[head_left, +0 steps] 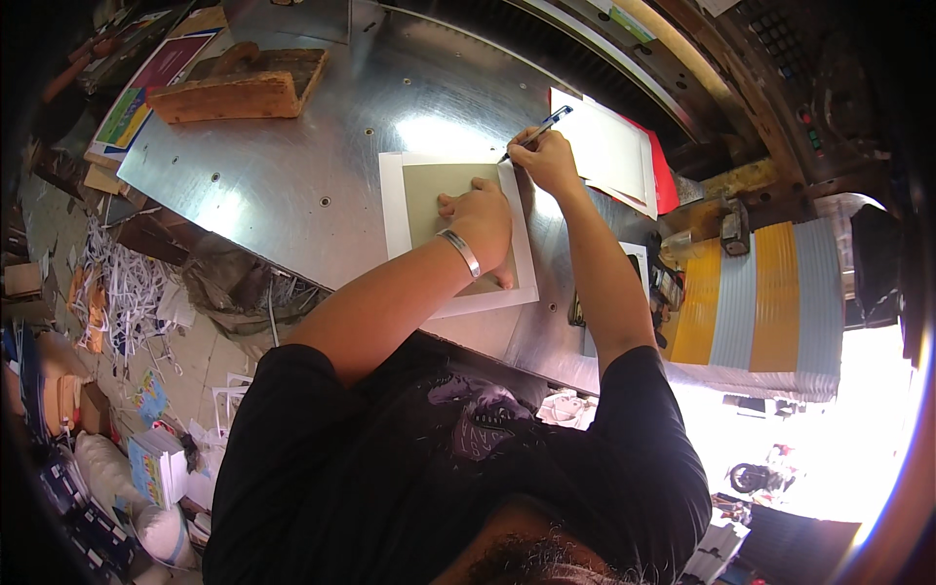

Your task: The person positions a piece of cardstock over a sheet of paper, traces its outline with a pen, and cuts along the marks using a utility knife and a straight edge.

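A grey-brown board (422, 190) lies on a larger white sheet (394, 216), whose border shows around it, on the metal table. My left hand (480, 222) presses down on the board with its fingers spread; a metal bracelet (458, 252) circles that wrist. At the board's far right corner, my right hand (546, 161) grips a pen (553, 121), its tip pointing down near the edge of the sheet. Whether the tip touches the paper is too small to tell.
A wooden block with a handle (229, 96) stands at the table's far left. White sheets (606, 146) over a red one lie right of my right hand. Yellow and white stacks (756, 292) rise farther right. Paper strips (127, 288) litter the floor at left.
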`<control>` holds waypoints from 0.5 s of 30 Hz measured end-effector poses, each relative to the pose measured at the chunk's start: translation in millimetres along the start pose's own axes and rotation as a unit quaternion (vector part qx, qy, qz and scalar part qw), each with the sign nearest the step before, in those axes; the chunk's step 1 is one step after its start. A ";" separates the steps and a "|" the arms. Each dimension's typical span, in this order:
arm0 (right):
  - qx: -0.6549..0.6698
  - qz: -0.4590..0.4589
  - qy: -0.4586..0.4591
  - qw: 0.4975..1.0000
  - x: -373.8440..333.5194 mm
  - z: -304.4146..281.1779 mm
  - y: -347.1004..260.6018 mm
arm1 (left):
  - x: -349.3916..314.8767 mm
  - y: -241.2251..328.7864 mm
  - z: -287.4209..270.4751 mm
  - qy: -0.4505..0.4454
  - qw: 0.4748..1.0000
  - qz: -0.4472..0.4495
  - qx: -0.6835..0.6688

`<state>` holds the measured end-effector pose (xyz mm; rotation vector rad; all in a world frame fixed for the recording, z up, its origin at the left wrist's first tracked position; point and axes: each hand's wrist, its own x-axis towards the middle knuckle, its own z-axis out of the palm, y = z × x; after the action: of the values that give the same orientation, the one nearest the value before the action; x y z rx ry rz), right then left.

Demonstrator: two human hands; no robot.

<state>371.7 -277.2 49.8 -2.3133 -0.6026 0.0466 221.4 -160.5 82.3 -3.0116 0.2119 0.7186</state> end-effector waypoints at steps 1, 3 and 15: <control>0.001 0.002 0.000 1.000 -0.6 -0.5 -0.1 | -1.3 -0.3 -1.8 -0.001 1.000 0.001 0.002; 0.003 0.001 0.001 1.000 -1.4 -0.8 -0.4 | -4.7 0.0 -5.0 -0.005 1.000 -0.002 0.005; 0.057 -0.003 -0.005 0.998 -2.1 2.0 16.6 | -3.5 0.4 -2.2 0.003 1.000 -0.004 -0.003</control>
<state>376.2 -287.1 37.0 -2.2029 -0.5961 0.0866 219.3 -160.6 85.8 -3.0185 0.1985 0.7121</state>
